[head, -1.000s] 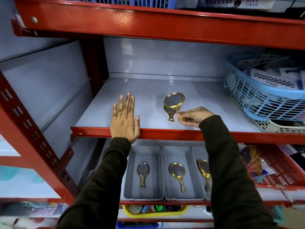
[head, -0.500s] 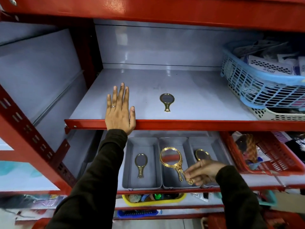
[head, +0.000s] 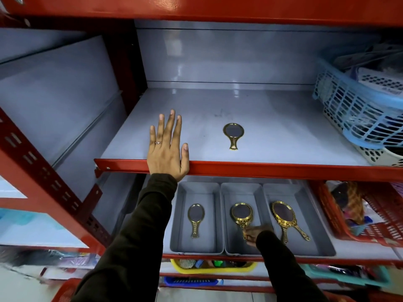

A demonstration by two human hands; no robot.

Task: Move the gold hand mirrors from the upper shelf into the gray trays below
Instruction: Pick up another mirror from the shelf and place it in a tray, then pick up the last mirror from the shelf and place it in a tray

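Shelving; sleeve partly hides right hand (head: 253, 234).

Gold-framed hand mirrors (head: 233, 135) with dark glass, gray trays (head: 197, 216), red-edged pale gray shelf (head: 261, 168), light blue lattice basket (head: 357, 114), red mesh basket (head: 370, 216), yellow tub (head: 212, 269), dark sleeves (head: 139, 236).

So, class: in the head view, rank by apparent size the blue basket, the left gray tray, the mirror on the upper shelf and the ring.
1. Blue basket, though cut off at the frame edge.
2. Left gray tray.
3. Shelf mirror.
4. Ring on the left hand.
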